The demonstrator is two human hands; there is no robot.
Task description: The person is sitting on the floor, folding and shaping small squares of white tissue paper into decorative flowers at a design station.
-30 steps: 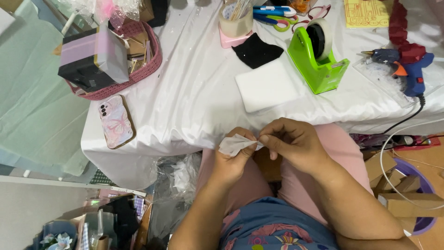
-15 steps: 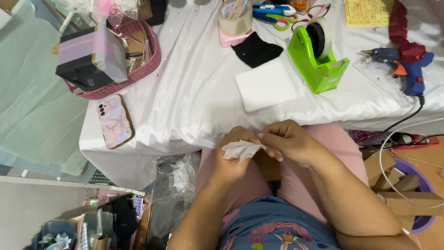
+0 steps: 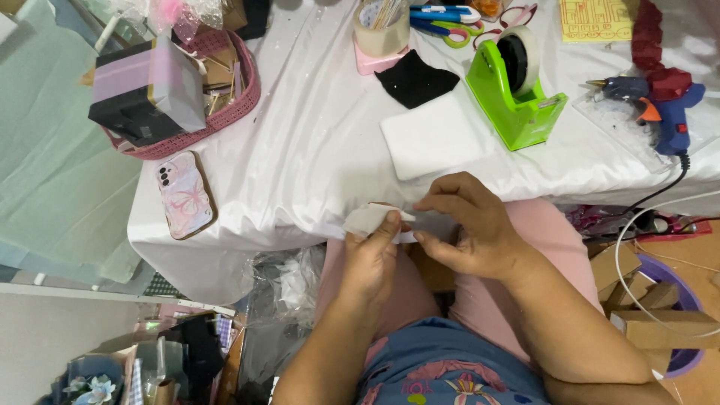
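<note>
Both of my hands hold a small crumpled piece of white fabric [image 3: 366,218] over my lap, just below the front edge of the table. My left hand [image 3: 369,259] pinches its left part between thumb and fingers. My right hand [image 3: 469,225] grips its right end, with the fingers curled over it. Most of the piece is hidden between the two hands.
A white cloth covers the table [image 3: 300,150]. On it lie a white pad [image 3: 431,139], a black cloth scrap [image 3: 415,79], a green tape dispenser [image 3: 517,90], a blue glue gun [image 3: 660,101], scissors [image 3: 442,21], a phone [image 3: 184,194] and a pink basket [image 3: 184,90]. Cardboard boxes [image 3: 652,307] stand at right.
My hands have shifted slightly while working the white piece; the left hand's pinch has moved up along it. Nothing on the table has moved.
</note>
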